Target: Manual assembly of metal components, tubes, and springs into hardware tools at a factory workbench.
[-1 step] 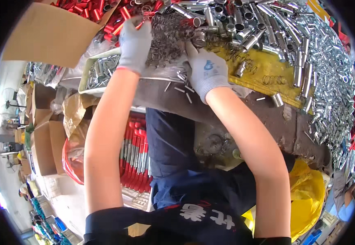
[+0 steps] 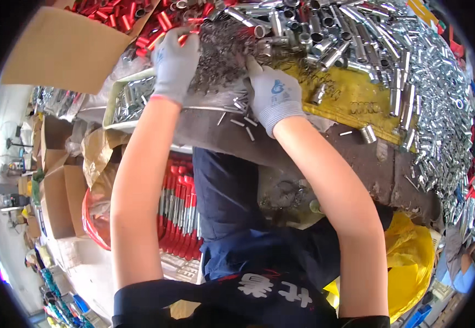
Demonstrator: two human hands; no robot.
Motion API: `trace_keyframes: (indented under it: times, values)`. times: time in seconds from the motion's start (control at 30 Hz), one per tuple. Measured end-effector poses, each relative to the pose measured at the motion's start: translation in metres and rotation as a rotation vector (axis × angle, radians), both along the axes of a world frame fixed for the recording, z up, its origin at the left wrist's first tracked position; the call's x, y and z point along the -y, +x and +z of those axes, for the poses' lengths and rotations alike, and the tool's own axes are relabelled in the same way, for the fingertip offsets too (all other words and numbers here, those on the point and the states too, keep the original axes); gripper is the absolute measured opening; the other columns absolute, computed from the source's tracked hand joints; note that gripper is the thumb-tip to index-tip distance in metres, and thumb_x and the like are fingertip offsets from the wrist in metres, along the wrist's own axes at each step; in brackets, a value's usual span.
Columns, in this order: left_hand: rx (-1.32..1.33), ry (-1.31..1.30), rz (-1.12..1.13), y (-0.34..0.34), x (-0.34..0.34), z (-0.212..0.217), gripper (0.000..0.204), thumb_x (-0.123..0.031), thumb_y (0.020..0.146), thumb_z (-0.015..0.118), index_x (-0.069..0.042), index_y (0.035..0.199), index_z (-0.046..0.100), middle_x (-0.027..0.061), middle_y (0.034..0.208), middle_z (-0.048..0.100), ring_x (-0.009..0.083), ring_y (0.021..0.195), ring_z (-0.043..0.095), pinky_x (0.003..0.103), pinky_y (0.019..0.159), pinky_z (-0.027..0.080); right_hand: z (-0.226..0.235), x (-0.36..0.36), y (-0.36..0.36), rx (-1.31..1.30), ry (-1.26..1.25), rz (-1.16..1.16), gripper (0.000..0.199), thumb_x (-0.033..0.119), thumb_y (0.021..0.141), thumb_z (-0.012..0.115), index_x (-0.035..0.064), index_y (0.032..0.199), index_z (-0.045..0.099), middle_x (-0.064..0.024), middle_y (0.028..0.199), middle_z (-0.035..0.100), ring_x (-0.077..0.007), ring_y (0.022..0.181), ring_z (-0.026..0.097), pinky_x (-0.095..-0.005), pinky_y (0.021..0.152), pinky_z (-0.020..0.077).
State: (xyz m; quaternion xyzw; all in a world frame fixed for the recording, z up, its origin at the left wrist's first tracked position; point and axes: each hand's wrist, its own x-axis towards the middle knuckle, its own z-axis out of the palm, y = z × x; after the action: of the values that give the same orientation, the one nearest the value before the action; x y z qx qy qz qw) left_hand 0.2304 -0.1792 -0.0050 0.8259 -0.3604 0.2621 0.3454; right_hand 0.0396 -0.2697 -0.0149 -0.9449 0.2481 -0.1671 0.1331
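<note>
My left hand [image 2: 176, 64], in a pale grey glove, is at the near edge of a heap of shiny red tubes [image 2: 163, 21]. Its thumb and fingertips pinch a small red tube [image 2: 183, 39], mostly covered by the glove. My right hand [image 2: 275, 92], gloved alike, is closed beside a dark pile of small wire springs [image 2: 218, 52]. Its curled fingers point down and left, and what they hold is hidden. Several thin metal pins [image 2: 237, 122] lie on the bench edge just below it.
Chrome tubes [image 2: 333, 54] lie heaped at the far right beside a yellow tray [image 2: 352, 90] with loose springs. A pale bin [image 2: 108, 104] of metal parts stands left of my left wrist. Cardboard [image 2: 62, 49] lies behind it. Red-handled rods [image 2: 180, 218] are stacked below, near my legs.
My left hand has shifted slightly toward me and left, and its parted fingers have closed on a red tube. The right hand has barely moved.
</note>
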Motion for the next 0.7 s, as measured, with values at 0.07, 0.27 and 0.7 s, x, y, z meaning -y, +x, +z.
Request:
trace_keyframes:
  times: [0.07, 0.27, 0.7]
  values:
    - [0.14, 0.071, 0.031, -0.006, -0.01, 0.003, 0.027, -0.034, 0.079, 0.065, -0.015, 0.098, 0.068, 0.0114, 0.102, 0.064, 0.0294, 0.107, 0.053, 0.044, 0.093, 0.037, 0.0, 0.006, -0.01, 0.144, 0.039, 0.016, 0.023, 0.02, 0.089, 0.052, 0.0085, 0.108, 0.06, -0.0142, 0.091, 0.066, -0.0347, 0.086, 0.063, -0.0449, 0.074, 0.0497]
    - [0.414, -0.15, -0.518, -0.095, 0.034, 0.042, 0.023, -0.015, 0.076, 0.067, -0.009, 0.098, 0.065, 0.0128, 0.099, 0.065, 0.0312, 0.095, 0.06, 0.042, 0.084, 0.046, 0.031, 0.02, -0.137, 0.634, 1.065, -0.1, 0.025, 0.014, 0.095, 0.052, -0.0011, 0.113, 0.06, -0.0076, 0.082, 0.065, -0.0085, 0.071, 0.061, -0.02, 0.058, 0.044]
    - [0.338, 0.95, -0.371, -0.209, 0.206, 0.022, 0.023, -0.023, 0.087, 0.054, -0.015, 0.103, 0.069, 0.0038, 0.105, 0.066, 0.0209, 0.105, 0.056, 0.037, 0.083, 0.042, 0.013, 0.02, -0.31, 0.959, 0.745, -0.586, 0.031, 0.015, 0.098, 0.04, -0.003, 0.118, 0.056, -0.0074, 0.087, 0.064, -0.0103, 0.074, 0.059, -0.021, 0.065, 0.0465]
